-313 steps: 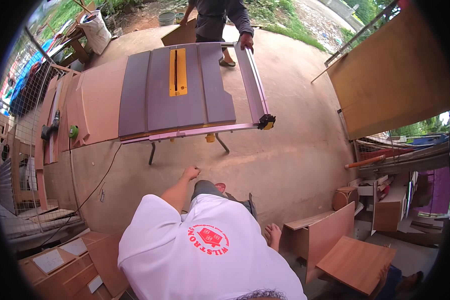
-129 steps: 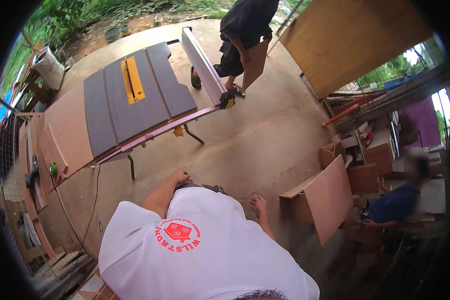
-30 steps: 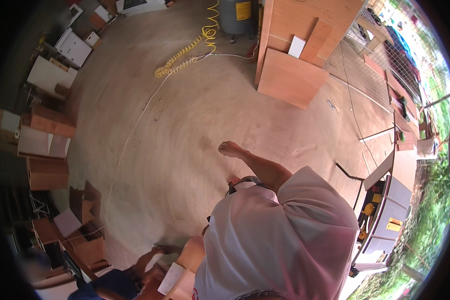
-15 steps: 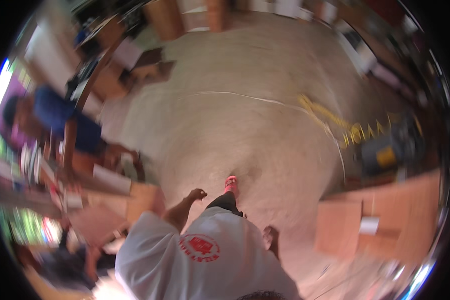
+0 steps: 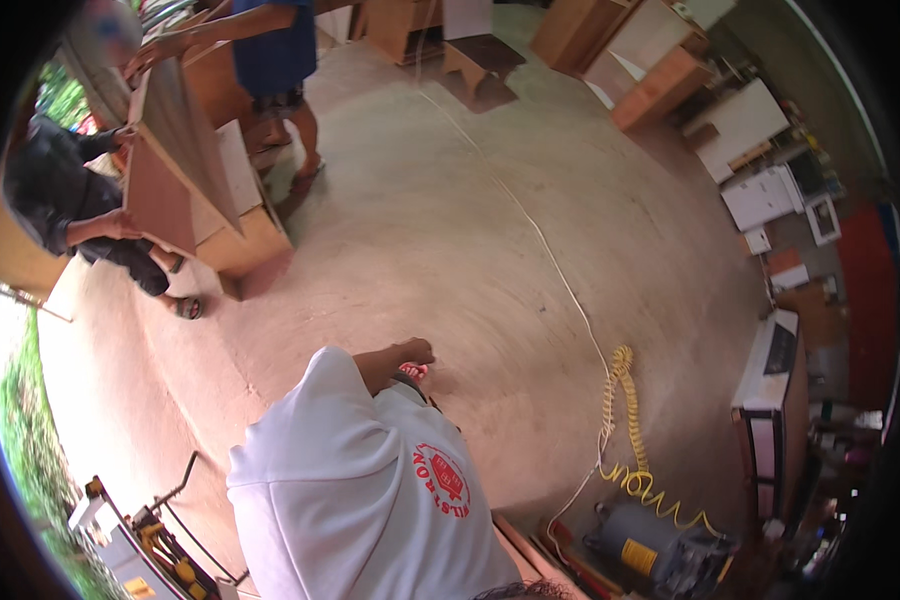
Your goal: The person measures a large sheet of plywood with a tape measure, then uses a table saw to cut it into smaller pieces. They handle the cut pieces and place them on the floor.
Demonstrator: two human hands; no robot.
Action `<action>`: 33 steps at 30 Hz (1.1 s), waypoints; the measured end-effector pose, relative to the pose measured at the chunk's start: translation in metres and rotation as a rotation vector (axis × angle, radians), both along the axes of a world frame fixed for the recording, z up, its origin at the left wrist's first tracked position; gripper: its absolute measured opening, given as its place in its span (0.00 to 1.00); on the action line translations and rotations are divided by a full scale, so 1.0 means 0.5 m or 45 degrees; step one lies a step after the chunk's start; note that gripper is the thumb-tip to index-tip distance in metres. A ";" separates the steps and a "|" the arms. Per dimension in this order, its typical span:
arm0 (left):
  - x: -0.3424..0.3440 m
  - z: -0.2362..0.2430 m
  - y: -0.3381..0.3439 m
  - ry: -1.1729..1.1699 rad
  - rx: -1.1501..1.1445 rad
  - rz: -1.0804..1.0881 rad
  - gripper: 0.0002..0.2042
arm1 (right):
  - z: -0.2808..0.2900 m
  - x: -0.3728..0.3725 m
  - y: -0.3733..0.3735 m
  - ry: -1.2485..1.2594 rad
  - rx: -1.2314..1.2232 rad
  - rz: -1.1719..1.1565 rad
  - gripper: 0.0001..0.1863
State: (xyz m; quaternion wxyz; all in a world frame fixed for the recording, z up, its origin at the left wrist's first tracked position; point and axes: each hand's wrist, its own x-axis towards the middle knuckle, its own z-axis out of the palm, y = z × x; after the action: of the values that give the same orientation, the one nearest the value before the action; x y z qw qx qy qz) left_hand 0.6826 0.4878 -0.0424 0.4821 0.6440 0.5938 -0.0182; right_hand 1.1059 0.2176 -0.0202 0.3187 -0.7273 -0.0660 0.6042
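Left hand (image 5: 413, 351) hangs, fingers curled inward, seemingly empty | right hand out of view | wooden cabinet (image 5: 240, 246) stands on the floor (image 5: 400, 230), upper left, well apart | likely stiff, heavy; best gripped beneath opposite lower edges

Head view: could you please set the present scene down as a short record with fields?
Left hand: seen just above the red sandal; no held object visible
Right hand: not visible
Upper left: co-worker in blue and co-worker in dark clothes, at a wooden furniture piece
Lower right: grey tank; yellow coiled hose above it in the picture
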 end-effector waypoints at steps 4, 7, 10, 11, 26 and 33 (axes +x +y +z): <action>-0.007 0.067 0.039 -0.210 0.288 0.210 0.22 | -0.093 0.152 0.044 0.249 0.056 0.112 0.16; -0.040 0.048 0.026 -0.067 0.241 0.534 0.21 | -0.077 0.237 0.143 0.766 0.230 0.271 0.16; -0.077 -0.017 -0.055 0.209 0.209 0.685 0.16 | 0.023 0.231 0.330 -0.048 -0.151 0.360 0.17; -0.090 -0.039 -0.081 0.427 0.206 0.451 0.14 | 0.060 0.214 0.383 -0.097 -0.117 0.430 0.18; 0.089 -0.014 -0.393 -0.029 -0.675 1.702 0.13 | 0.071 -0.049 0.887 -0.138 -0.088 1.127 0.15; -0.244 -0.003 -0.198 0.033 -0.326 1.499 0.21 | 0.078 -0.320 1.011 -0.121 0.029 1.404 0.16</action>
State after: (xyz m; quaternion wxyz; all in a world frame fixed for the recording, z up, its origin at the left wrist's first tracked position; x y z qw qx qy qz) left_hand 0.5604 0.3887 -0.0438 0.4776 0.1435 0.8495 0.1725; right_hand 0.9460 0.7231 0.0186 -0.0405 -0.6079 -0.4581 0.6472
